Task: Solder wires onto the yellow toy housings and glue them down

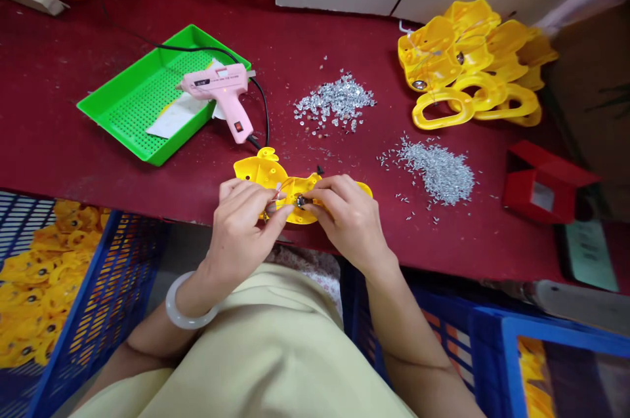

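Note:
A yellow plastic shell (260, 170) lies open side up at the table's front edge, with thin wires and a small dark round part (301, 201) inside it. My left hand (243, 224) is closed over the shell's left part, thumb and index finger pinched at the wires. From the right, my right hand (347, 218) pinches the small dark part between thumb and fingers. Behind the shell, a pink glue gun (229, 93) rests on the edge of a green tray (113, 123) that holds white paper.
Loose silver screws form two piles, one behind (339, 100) and one at right (440, 172). Yellow shells (472, 57) are stacked at back right, near a red box (541, 182). Blue crates (88, 300) flank the body below the table. A black cord crosses the tray.

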A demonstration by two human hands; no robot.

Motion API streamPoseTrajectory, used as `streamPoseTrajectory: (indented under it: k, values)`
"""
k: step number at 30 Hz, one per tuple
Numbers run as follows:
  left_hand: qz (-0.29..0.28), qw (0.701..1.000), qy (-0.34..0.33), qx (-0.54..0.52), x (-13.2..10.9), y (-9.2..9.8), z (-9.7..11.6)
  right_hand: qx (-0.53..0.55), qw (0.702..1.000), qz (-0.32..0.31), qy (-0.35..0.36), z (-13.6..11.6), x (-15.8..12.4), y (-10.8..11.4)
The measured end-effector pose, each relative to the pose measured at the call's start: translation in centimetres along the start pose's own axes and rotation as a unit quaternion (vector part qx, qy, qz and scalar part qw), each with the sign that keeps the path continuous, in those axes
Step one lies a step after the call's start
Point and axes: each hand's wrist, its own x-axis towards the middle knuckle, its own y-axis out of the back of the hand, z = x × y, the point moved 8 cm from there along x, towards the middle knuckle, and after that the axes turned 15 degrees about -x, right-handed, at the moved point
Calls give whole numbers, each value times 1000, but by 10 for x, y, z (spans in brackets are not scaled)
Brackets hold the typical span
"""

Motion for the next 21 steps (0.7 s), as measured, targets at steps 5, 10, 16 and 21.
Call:
streamPoseTrajectory:
  k: [5, 10, 16, 21]
  values:
    - [-44, 997, -31, 56, -5, -5, 4, -36, 999, -8, 7, -5, 3, -6]
    - [-72, 995, -42, 47, -9, -9, 4, -48, 999, -9, 11, -5, 4, -8]
    - [-93, 995, -46, 11, -12, -15, 1, -35, 999, -3, 20, -7, 2, -8]
    - [-103, 994, -40, 11, -14, -16, -1, -13, 1000, -7, 13, -5, 3, -11]
